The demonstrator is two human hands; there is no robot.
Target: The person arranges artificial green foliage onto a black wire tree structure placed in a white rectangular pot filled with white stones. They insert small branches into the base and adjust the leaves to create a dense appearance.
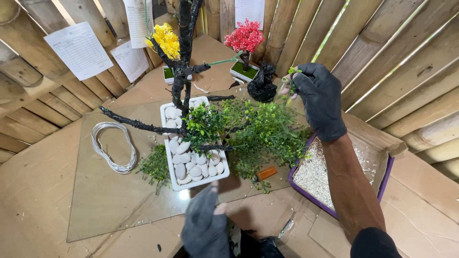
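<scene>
Right hand [319,98] pinches a green sprig [290,81], apparently, above the foliage pile [267,134]. Left hand [206,224] braces the pebble-filled pot [193,143], fingers loose. Tree [184,71] mostly bare; few branches leafed, plenty left.

Left hand [206,224]: grey glove. Right hand [320,98]: black glove. Planter [168,109]: white, filled with white pebbles [184,165]. Trunk [184,52]: black wrapping. Foliage [267,134]: green. Small trees behind: yellow blossom [166,40], red blossom [245,36]. Wire coil [112,145]: pale grey. Tray [306,198]: purple rim, off-white gravel. Table [38,191]: brown cardboard.
</scene>
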